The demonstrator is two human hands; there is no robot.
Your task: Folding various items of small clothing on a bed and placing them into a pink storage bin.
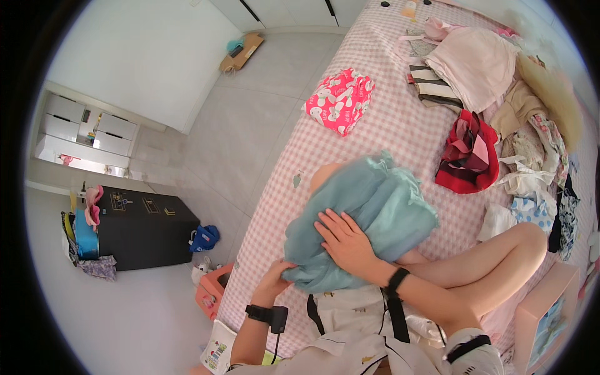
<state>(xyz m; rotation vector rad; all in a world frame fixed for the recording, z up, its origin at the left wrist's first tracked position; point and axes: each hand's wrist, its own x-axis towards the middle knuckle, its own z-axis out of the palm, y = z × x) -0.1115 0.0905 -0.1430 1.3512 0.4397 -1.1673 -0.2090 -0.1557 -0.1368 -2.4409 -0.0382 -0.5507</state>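
A bed [375,131] with a pink checked cover carries the things. On it lie a folded pink patterned cloth [339,100], a red plaid garment [469,153], a pile of clothes [500,81] and, at the far end, small items too blurred to name.

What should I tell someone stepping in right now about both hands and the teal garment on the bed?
Left hand: pinching the lower left edge of the teal garment.
Right hand: pressed flat on top of the garment, fingers spread.
The garment lies bunched on the pink checked bedspread, in front of the person's knees.
Done: a pink patterned garment sits folded farther up the bed.
Left: the teal garment is not yet flat or folded; an unsorted clothes pile, with a red striped piece at its near side, lies to the right.
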